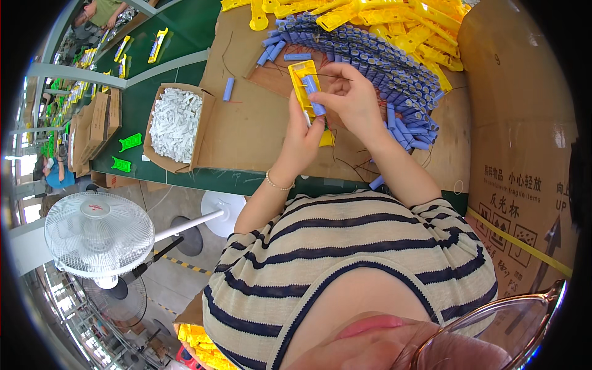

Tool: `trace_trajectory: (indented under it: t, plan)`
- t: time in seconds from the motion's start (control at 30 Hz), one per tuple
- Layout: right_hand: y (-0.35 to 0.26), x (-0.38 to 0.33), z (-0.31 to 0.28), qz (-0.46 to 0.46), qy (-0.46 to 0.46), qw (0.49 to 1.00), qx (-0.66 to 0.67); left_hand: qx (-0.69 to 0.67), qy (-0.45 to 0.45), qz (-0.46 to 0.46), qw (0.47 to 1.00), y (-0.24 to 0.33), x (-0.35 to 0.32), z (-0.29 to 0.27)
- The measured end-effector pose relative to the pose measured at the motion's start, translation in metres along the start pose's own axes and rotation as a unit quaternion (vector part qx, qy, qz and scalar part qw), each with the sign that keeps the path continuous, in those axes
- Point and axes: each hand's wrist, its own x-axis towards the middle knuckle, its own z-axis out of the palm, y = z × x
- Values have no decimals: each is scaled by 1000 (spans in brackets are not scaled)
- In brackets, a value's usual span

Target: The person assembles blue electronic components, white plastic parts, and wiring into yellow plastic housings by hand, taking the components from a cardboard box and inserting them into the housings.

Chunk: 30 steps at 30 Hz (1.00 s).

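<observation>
- Cardboard box [161, 157] of white slips is sitting on the green tabletop [185, 37], well left of the work.
- Left hand [302, 139] is gripping the yellow holder [301, 86] from below, fingers closed round it.
- Blue cell [313, 92] is lying in the holder; it is best kept aligned with the slot and pressed squarely.
- Right hand [348, 95] is pinching the cell from above, fingers closed.
- Heap of blue cells [382, 61] is lying just right, by yellow parts [394, 18].
</observation>
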Motion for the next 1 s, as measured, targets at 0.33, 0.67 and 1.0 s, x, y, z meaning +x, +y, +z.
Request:
trace_trajectory:
  t: [0.33,0.67,1.0]
  plan:
    - [6,10,-4,175,-198,956,131,-318,-19,-110,942,8,0,-4]
    - [17,5,7,141,-179,967,116,-153,8,-94,984,1,-1,-16]
    - [45,-9,15,130,-109,974,152,146,-53,-26,987,-11,-12,-39]
